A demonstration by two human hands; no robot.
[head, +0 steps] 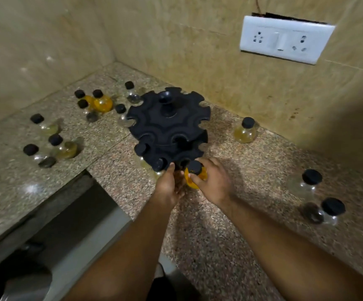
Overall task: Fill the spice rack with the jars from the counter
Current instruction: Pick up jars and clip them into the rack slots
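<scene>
Granite worktop (230, 213): speckled stone in an L around a corner, carrying the rack and many loose jars; most of the task's stock is not yet racked.
Spice rack (168, 124): black, round, two tiers of notched slots around a central post with a knob; it stands near the back wall. The upper tier looks empty all round. On the lower tier two black caps show at the front left, so about two jars seem seated.
Left jar group (46, 140): three jars with black caps standing on the left stretch of worktop, well apart from the rack.
Back jar group (98, 101): about six jars behind and left of the rack, one filled deep yellow, others nearly clear; the closest stands just beside the rack's rim.
Right jars (315, 192): two on the right side of the worktop, plus one pale yellow jar (246, 130) near the back wall.
Orange jar (194, 173): black cap, orange contents, held at the rack's front lower tier, not yet seated as far as I can judge.
Right hand (213, 181): fingers clamped round the orange jar.
Left hand (169, 183): fingers loosely apart, fingertips touching the rack's lower rim, probably steadying it.
Progress: early; roughly a dozen jars remain.
</scene>
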